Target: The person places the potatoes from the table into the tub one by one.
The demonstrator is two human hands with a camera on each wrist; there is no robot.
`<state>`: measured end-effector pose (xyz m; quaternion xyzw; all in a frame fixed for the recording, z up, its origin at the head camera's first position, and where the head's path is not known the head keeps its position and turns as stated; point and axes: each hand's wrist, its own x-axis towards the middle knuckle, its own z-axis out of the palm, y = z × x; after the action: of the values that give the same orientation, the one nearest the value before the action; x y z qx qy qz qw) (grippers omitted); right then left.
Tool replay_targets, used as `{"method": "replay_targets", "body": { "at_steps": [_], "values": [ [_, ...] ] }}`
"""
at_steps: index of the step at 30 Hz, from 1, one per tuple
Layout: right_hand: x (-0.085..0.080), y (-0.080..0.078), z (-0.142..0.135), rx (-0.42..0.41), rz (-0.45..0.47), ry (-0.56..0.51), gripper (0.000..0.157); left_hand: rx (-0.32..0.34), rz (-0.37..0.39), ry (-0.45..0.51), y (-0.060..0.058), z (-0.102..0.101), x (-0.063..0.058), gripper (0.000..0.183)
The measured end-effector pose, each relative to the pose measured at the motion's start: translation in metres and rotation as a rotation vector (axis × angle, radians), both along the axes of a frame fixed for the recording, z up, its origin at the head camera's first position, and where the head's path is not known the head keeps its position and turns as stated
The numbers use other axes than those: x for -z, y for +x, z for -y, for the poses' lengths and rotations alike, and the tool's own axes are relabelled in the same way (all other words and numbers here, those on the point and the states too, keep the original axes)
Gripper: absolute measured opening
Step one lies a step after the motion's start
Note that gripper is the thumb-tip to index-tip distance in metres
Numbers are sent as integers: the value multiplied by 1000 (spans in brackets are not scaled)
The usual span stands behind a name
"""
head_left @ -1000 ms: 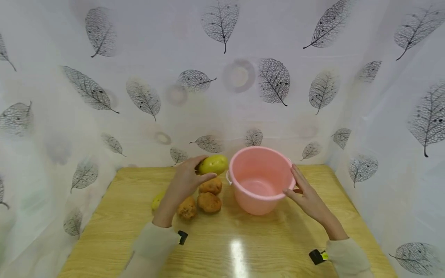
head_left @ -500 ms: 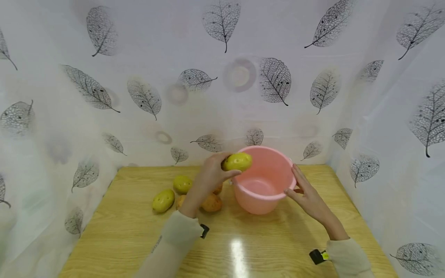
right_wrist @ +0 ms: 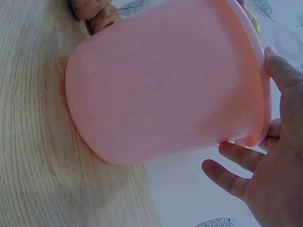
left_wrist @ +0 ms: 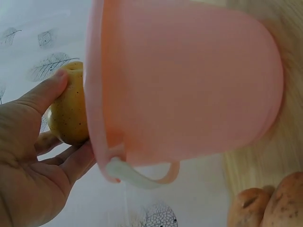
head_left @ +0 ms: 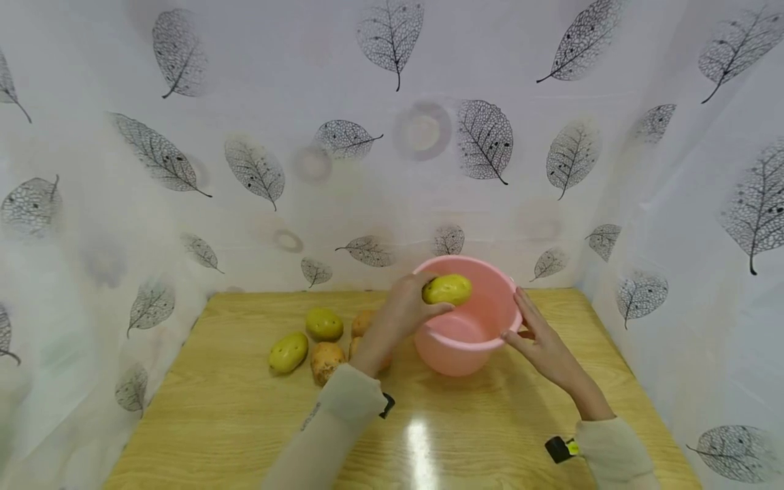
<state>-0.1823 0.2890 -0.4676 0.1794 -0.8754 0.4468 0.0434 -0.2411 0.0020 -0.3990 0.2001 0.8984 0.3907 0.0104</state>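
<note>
A yellow potato (head_left: pixel 452 290) is held in my left hand (head_left: pixel 401 306), over the mouth of a pink bucket (head_left: pixel 450 361). In the left wrist view the thumb and fingers grip the potato (left_wrist: pixel 68 111) beside the bucket's rim (left_wrist: pixel 94 90), which hides part of it. The bucket stands on the table, its opening facing up, and its inside shows nothing lying on the bottom. My right hand (head_left: pixel 548 350) holds the bucket's right rim. In the right wrist view its thumb lies on the rim (right_wrist: pixel 262 90), with fingers under and beside it.
Left of the bucket, two yellow potatoes (head_left: pixel 324 324) and several brown potatoes (head_left: pixel 327 359) lie on the wooden table (head_left: pixel 226 408). My left forearm partly covers the brown ones. A leaf-patterned curtain (head_left: pixel 392 190) surrounds the table's back and sides. A white handle (left_wrist: pixel 135 176) hangs at the bucket's side.
My left hand has carried the yellow potato rightward, from beside the bucket to over its mouth, uncovering the yellow potatoes on the table. My right hand has stayed at the rim.
</note>
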Motion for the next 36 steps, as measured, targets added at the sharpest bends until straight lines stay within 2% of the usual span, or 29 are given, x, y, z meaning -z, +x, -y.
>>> {"method": "replay_targets", "body": {
  "at_steps": [11,15,18,24,28,31,36],
  "values": [
    [0,-2,-2,9,24,-10,82,15,-46,-78,-3,-25,14,64],
    [0,-3,-2,7,17,-3,82,26,-39,-88,-1,-33,15,62],
    [0,-3,-2,8,18,-1,82,42,-35,-92,0,-39,15,54],
    [2,-1,-3,7,23,-9,82,55,-78,-182,1,-51,18,49],
    [4,-1,-1,1,18,-13,81,70,-87,-215,4,-52,23,49],
    [5,-2,1,-1,15,-17,82,80,-90,-205,6,-50,26,49],
    [4,-1,1,0,5,-15,82,97,-138,-170,5,-46,26,48]
  ]
}}
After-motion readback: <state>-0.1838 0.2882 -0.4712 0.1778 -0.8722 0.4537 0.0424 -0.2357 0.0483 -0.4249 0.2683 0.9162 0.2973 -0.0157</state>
